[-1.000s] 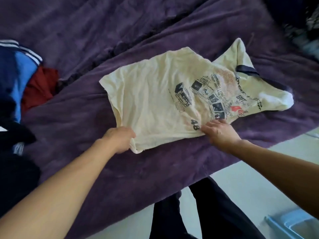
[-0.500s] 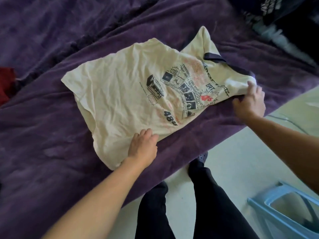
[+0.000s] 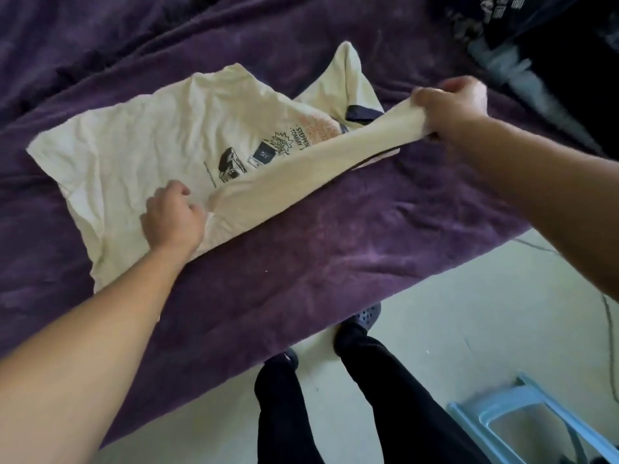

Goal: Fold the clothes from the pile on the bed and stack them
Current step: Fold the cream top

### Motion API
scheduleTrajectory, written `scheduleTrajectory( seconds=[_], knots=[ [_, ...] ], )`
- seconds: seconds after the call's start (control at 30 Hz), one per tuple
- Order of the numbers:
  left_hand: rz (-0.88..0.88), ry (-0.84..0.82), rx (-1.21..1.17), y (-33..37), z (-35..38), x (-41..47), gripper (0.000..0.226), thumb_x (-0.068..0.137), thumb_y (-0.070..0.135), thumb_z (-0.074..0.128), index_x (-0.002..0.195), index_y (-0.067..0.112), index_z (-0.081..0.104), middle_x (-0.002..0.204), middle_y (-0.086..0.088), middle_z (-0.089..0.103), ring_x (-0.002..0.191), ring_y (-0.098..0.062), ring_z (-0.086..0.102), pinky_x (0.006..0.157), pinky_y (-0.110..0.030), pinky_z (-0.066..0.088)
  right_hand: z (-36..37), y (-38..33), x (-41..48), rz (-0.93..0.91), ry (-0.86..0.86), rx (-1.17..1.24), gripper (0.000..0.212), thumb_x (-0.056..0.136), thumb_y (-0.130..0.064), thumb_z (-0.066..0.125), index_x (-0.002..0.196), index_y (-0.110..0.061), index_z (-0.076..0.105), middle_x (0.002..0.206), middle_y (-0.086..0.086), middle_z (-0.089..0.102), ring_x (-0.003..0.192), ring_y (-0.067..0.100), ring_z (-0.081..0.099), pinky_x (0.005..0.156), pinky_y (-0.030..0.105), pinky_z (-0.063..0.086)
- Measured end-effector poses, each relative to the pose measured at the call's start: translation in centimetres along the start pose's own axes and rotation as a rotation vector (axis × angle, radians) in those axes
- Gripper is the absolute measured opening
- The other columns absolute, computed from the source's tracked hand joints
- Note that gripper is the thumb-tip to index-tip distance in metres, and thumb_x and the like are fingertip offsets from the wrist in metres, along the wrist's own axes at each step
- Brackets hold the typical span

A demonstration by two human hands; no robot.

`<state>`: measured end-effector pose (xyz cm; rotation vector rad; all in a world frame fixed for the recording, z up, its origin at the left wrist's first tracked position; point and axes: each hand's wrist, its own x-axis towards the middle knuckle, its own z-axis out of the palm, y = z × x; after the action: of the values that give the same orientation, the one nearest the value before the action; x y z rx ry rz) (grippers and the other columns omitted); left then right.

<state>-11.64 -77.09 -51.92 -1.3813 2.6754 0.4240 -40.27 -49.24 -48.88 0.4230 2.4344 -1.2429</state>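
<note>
Raised since half a second ago, right grip [image 3: 449, 108] pinches the near edge of one cream T-shirt [image 3: 150, 135], spread on the bed [image 3: 335, 256] between two grips. Left grip [image 3: 172, 219], fingers curled, apparently pinches it too.

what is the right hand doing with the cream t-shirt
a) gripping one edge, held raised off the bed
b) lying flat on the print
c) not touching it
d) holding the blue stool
A: the right hand has its fingers curled round an edge of the cream t-shirt, and the cloth stretches raised from there across the print.
</note>
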Motion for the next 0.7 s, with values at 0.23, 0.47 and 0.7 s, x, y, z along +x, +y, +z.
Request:
scheduleTrajectory(
  seconds=[0.23, 0.47, 0.7],
  knots=[
    [0.459, -0.122, 0.229, 2.1, 2.4, -5.4, 0.051, 0.074, 0.046, 0.073, 0.114, 0.018, 0.061, 0.124, -0.011, 0.053, 0.112, -0.033, 0.050, 0.089, -0.046, 0.038, 0.3, 2.7, -2.7, -0.892, -0.069, -0.547, 0.037, 0.079, -0.020, 0.056, 0.116, -0.018, 0.061, 0.124, 0.006, 0.055, 0.116, 0.030, 0.048, 0.084, 0.043, 0.046],
    [0.405, -0.001, 0.167, 1.0, 4.1, -5.5, 0.008, 0.083, 0.010, 0.063, 0.090, 0.009, 0.069, 0.104, -0.010, 0.063, 0.094, -0.034, 0.056, 0.078, -0.045, 0.040, 1.8, 6.6, -1.9, -1.007, -0.158, -0.822, 0.026, 0.089, -0.021, 0.056, 0.110, -0.017, 0.070, 0.124, 0.003, 0.061, 0.119, 0.031, 0.048, 0.086, 0.043, 0.036],
    [0.498, -0.155, 0.234, 0.0, 1.4, -10.2, 0.027, 0.080, 0.029, 0.068, 0.101, 0.013, 0.062, 0.101, -0.006, 0.061, 0.095, -0.029, 0.056, 0.081, -0.042, 0.042, -2.3, 6.1, -6.8, -0.948, -0.247, -0.687, 0.032, 0.081, -0.032, 0.039, 0.077, -0.007, 0.059, 0.077, 0.013, 0.063, 0.071, 0.036, 0.057, 0.068, 0.038, 0.041]
  ],
)
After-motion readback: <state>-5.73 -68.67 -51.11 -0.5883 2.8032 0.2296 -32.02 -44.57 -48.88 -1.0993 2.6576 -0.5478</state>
